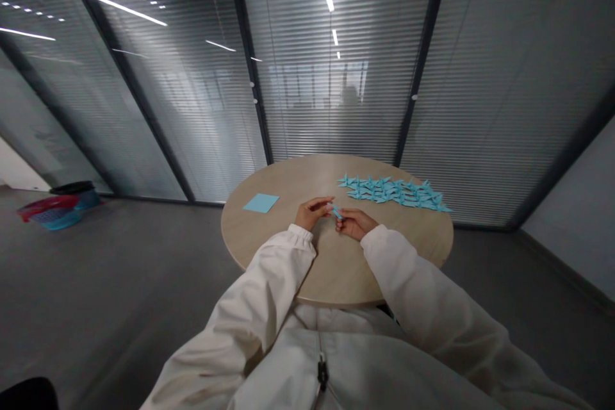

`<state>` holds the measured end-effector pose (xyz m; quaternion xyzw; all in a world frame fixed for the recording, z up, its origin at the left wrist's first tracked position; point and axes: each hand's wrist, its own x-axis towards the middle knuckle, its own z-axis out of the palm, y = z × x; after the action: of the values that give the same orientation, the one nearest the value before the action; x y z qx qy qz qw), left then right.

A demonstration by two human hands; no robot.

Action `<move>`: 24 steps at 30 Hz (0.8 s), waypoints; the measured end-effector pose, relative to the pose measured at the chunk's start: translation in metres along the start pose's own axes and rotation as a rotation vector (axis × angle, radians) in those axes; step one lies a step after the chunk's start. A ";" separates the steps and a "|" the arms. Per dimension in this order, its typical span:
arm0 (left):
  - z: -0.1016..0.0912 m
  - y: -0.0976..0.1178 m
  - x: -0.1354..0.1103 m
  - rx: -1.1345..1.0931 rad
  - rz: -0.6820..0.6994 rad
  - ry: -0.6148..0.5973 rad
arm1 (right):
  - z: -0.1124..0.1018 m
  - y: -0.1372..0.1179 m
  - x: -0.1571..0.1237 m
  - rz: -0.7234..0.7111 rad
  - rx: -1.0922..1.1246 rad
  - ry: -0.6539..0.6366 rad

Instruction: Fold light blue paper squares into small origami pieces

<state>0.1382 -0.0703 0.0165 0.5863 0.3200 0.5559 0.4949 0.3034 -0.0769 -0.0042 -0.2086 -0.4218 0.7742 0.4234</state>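
Note:
Above the middle of the round table, a small piece of folded blue paper (337, 212) is pinched between both hands. My right hand (356, 224) grips its lower end, with the fingers curled in. At its upper end, my left hand (312, 213) closes thumb and fingertips on the paper. The exact folded shape is too small to make out. To the right lie several blue origami cranes (394, 192), set close together in rows. Flat blue square paper (261, 203) rests on the left of the table; whether it is one sheet or a stack I cannot tell.
The round wooden table (331, 275) stands against my body, its far edge near a glass partition with blinds (331, 122). On the floor at far left are a red and blue basket (55, 211) and a dark-rimmed bin (79, 192).

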 end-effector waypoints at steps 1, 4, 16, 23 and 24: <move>0.000 0.000 0.000 0.006 0.005 -0.005 | 0.000 0.000 0.000 0.008 -0.008 0.000; 0.000 0.001 0.001 0.033 0.036 0.044 | -0.001 -0.001 0.001 -0.011 -0.037 0.033; -0.003 0.001 0.003 0.112 0.051 0.229 | -0.003 0.005 0.010 -0.386 -0.590 0.302; -0.003 -0.006 0.002 0.093 -0.010 0.144 | -0.011 0.005 0.013 -0.393 -0.609 0.380; -0.002 -0.006 0.002 0.089 -0.014 0.116 | -0.011 0.005 0.013 -0.397 -0.615 0.390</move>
<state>0.1374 -0.0659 0.0111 0.5723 0.3768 0.5704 0.4529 0.3014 -0.0621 -0.0142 -0.3825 -0.5774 0.4615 0.5544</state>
